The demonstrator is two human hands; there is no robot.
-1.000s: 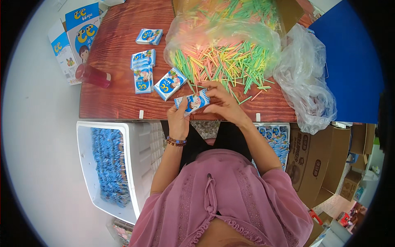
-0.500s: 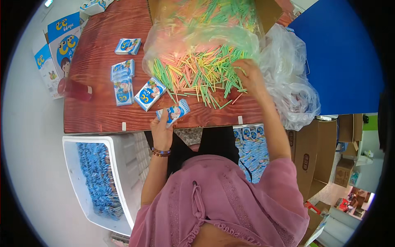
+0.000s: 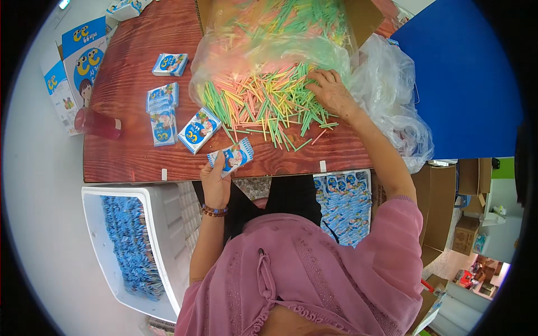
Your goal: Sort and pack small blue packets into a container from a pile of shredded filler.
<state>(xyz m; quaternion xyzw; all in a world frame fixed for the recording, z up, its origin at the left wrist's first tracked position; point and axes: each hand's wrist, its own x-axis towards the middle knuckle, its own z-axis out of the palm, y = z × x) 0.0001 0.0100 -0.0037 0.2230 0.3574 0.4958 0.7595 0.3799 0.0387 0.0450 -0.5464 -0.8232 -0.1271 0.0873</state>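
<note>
A small blue-and-white packet is held at the table's front edge by my left hand, thumb on top. At the right side of a heap of thin pink, yellow and green sticks, my right hand reaches in with bent fingers. Its thumb and fingertips are apart and touch the sticks; nothing shows held between them. The heap spills from a clear plastic bag onto the wooden table. Another blue-and-white packet lies just beyond my left hand.
More packets lie on the table's left, near a pink translucent cup lying on its side. A crumpled clear bag sits at the right beside a blue panel. Below stand a white bin of packets and another packet-filled container.
My right hand has moved slightly left and farther onto the sticks. My left hand still holds the packet, now turned a little flatter. The whole view has shifted slightly.
</note>
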